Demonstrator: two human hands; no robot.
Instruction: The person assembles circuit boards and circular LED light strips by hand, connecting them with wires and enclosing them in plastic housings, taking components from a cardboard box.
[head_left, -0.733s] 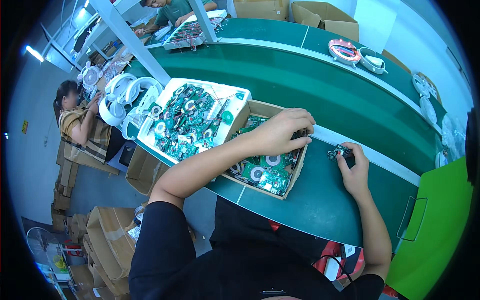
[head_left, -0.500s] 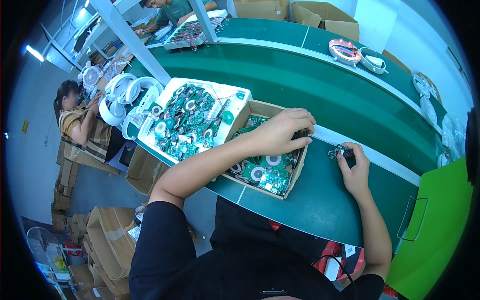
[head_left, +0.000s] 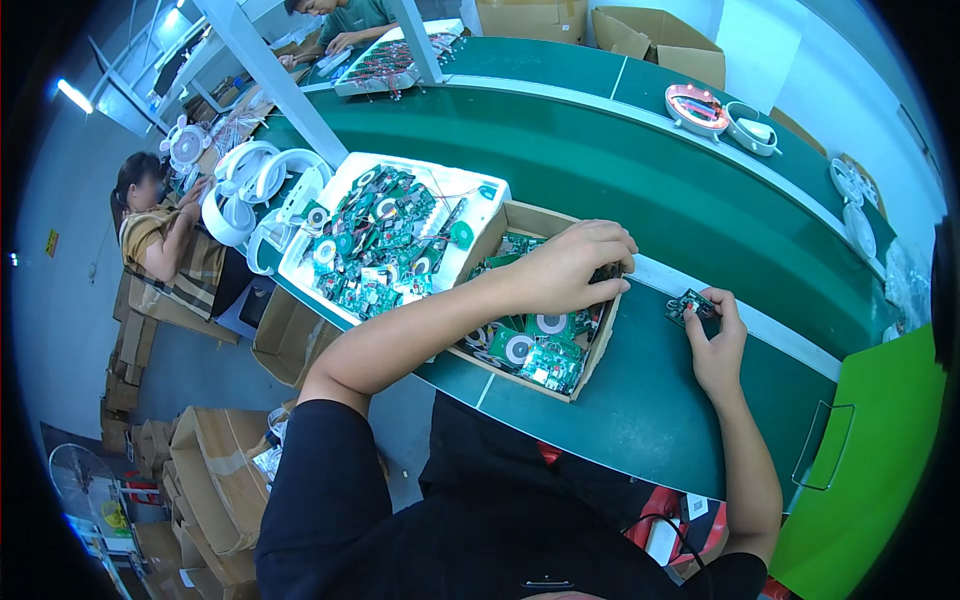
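Note:
An open cardboard box (head_left: pixel 592 366) full of green circuit boards with round white-ringed parts stands on the green bench. My left hand (head_left: pixel 575 266) reaches across it, with fingers and thumb curled round its wall at the far right corner. Part of the fingertips is hidden there. To the right of the box, my right hand (head_left: pixel 719 345) pinches a small dark circuit board (head_left: pixel 689 305) between thumb and fingers, just over the bench. Left of the box, a white foam tray (head_left: pixel 484 208) holds a heap of similar boards and wires.
White plastic housings (head_left: pixel 240 190) lie beyond the tray on the left. A bright green panel (head_left: pixel 860 450) with a wire handle borders the bench's right end. On the far bench stand ring-shaped housings (head_left: pixel 697 108) and an open carton (head_left: pixel 690 62). Two people sit at the left and back.
The small circuit board in my right hand has tilted a little, and its fingers have shifted slightly. My left hand stays at the box corner. The whole view has moved slightly.

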